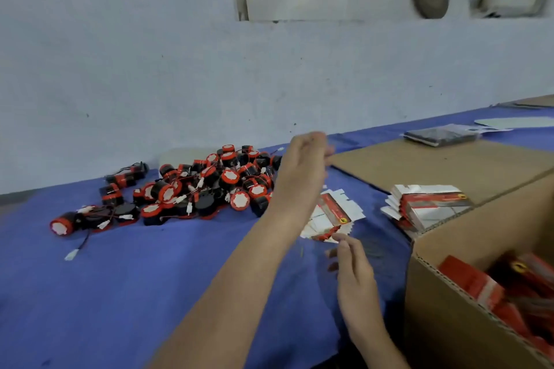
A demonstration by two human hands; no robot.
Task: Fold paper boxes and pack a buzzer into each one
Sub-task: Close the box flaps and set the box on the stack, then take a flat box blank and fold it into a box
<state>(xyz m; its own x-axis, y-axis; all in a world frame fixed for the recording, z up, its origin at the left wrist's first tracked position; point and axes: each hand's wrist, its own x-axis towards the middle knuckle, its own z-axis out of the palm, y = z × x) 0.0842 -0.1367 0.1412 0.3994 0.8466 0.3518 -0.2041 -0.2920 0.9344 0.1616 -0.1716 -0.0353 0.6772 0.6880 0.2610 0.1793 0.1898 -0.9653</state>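
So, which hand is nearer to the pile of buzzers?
Left. The left hand is raised at the right edge of the buzzer pile. The right hand is closer to the camera, beside the flat paper boxes, well apart from the pile.

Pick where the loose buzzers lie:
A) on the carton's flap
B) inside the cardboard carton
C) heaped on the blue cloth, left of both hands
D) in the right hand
C: the buzzers lie heaped on the blue cloth, left of the left hand and right hand.
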